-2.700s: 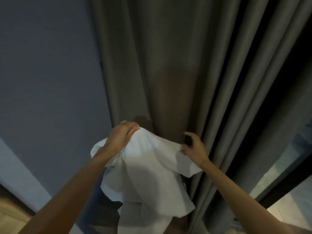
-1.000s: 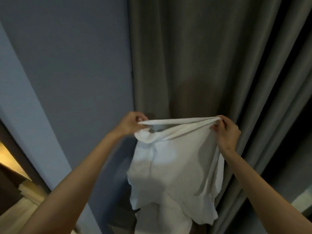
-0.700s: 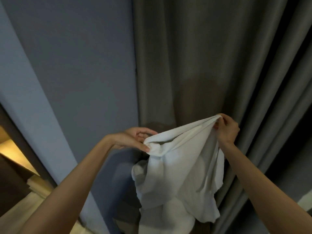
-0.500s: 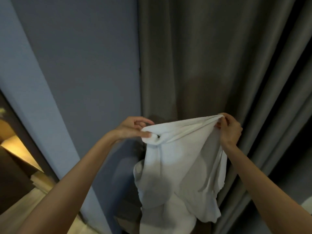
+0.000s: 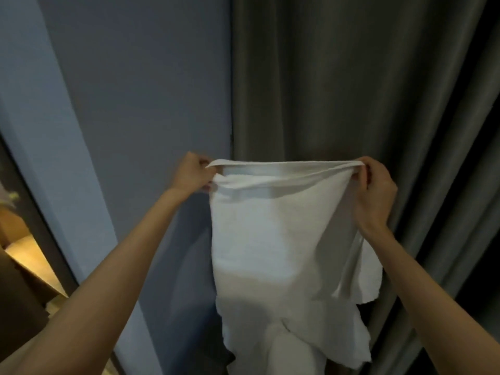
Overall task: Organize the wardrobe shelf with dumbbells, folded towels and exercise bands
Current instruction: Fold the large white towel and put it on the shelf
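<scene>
Grey curtain and blue wall are faced. Between them a white towel is held hanging, each top corner pinched by left hand and right hand, stretched flat, probably for folding.

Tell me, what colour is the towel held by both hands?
White, plain, with no pattern; the towel shows best in the head view.

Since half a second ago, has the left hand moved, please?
Yes. The left hand moved left: its fingers crossed the curtain edge then, and now lie wholly over the blue wall.
</scene>
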### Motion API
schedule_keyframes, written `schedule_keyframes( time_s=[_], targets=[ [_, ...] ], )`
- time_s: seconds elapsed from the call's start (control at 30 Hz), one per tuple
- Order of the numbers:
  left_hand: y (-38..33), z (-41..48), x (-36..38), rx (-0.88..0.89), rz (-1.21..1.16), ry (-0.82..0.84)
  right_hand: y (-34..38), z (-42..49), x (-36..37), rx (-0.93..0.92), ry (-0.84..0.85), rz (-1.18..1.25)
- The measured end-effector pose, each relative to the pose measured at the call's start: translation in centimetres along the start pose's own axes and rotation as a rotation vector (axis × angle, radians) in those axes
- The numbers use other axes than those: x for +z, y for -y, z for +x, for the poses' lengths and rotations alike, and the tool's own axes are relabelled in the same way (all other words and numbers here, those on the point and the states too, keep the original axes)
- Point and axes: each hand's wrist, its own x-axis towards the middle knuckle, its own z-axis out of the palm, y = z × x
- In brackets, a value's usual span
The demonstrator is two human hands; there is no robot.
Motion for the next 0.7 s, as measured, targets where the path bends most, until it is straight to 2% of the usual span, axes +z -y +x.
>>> schedule_keyframes(
  time_s=[0.1, 0.13, 0.2, 0.27, 0.33, 0.47, 0.53, 0.6, 0.67, 0.7],
  targets=[
    [0.3, -0.2, -0.6, -0.246, -0.524, 0.454, -0.2, 1.7, 0.5, -0.017, 0.014, -0.029],
    [0.6, -0.2, -0.9, -0.267, -0.633, 0.540, -0.5, 2.1, 0.6, -0.004, 0.015, -0.036],
    [1.2, -0.1, -1.3, -0.256, -0.707, 0.580, -1.1, 2.5, 0.7, 0.028, 0.015, -0.044],
    [1.4, 0.1, -1.1, -0.247, -0.637, 0.486, -1.5, 2.6, 0.8, 0.051, 0.031, -0.063],
    [1.3, 0.5, -0.6, -0.208, -0.446, 0.312, -1.6, 2.6, 1.0, 0.053, 0.057, -0.070],
    [0.6, 1.5, 0.0, 0.219, 0.230, -0.055, -0.8, 2.7, 1.1, -0.019, 0.086, -0.078],
    [0.6, 2.0, -0.2, 0.293, 0.414, -0.155, -0.7, 3.0, 0.7, -0.063, 0.085, -0.102],
    [0.6, 2.6, -0.5, 0.274, 0.353, -0.052, -0.8, 3.2, 0.4, -0.077, 0.131, -0.145],
    [0.5, 2.5, -0.6, 0.186, 0.206, 0.206, -1.1, 3.1, 0.2, -0.073, 0.186, -0.199],
    [0.6, 2.3, -0.5, 0.143, 0.213, 0.328, -1.2, 2.8, 0.3, -0.079, 0.211, -0.228]
  ],
)
